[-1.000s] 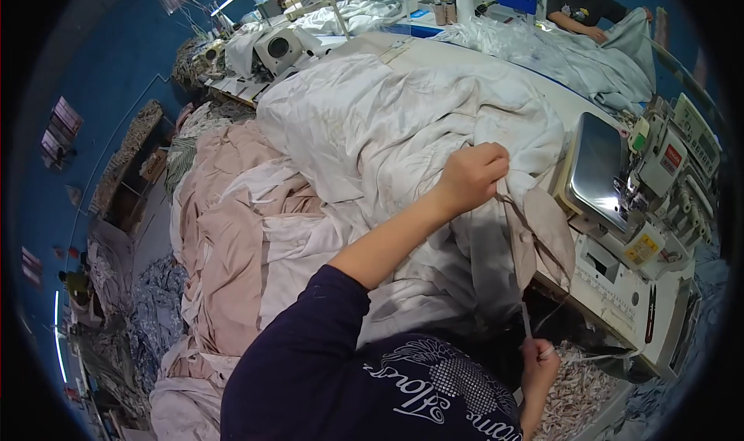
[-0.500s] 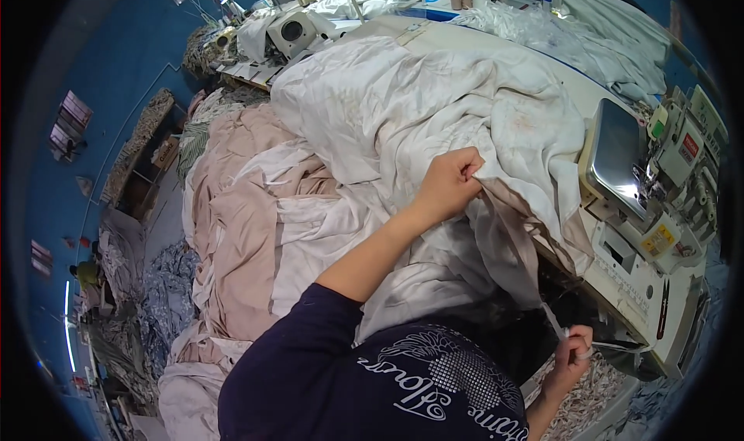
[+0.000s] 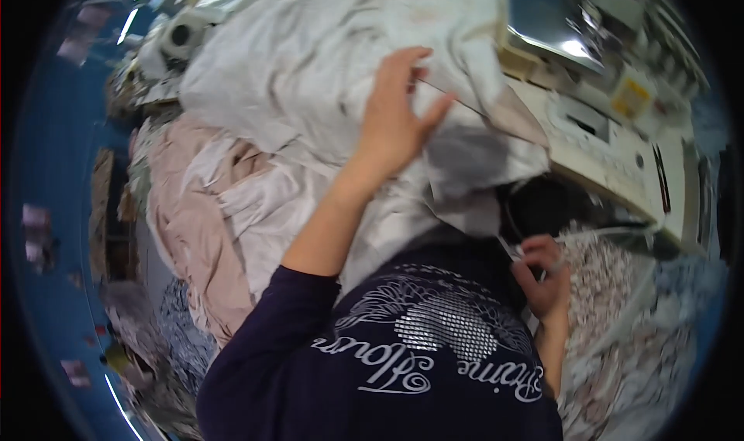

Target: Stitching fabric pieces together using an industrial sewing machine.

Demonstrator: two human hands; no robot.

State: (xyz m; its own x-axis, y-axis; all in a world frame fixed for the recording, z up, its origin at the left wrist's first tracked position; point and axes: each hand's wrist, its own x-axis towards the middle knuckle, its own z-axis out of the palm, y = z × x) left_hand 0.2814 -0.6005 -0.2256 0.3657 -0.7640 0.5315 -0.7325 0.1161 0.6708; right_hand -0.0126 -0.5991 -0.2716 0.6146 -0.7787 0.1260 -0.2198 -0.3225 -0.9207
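My left hand (image 3: 397, 119) lies flat on a big heap of white cloth (image 3: 310, 61), fingers spread and pressing its folded edge; it grips nothing. The cloth hangs over the front of the beige sewing machine table (image 3: 597, 142). Low at the right, close to my dark printed shirt (image 3: 418, 348), my right hand (image 3: 544, 277) is curled around a thin pale strip (image 3: 508, 249) that sticks out up and to the left. What exactly that strip is stays too blurred to tell.
A pile of pink cloth (image 3: 182, 208) lies to the left of the white heap. Patterned fabric scraps (image 3: 620, 325) fill the lower right. A second sewing machine (image 3: 182, 36) stands at the far left top. The blue floor (image 3: 54, 170) curves along the left.
My left hand has let go of the pinched cloth edge and now lies spread on it. The view has swung closer and lower toward the table. My right hand stays low by my shirt.
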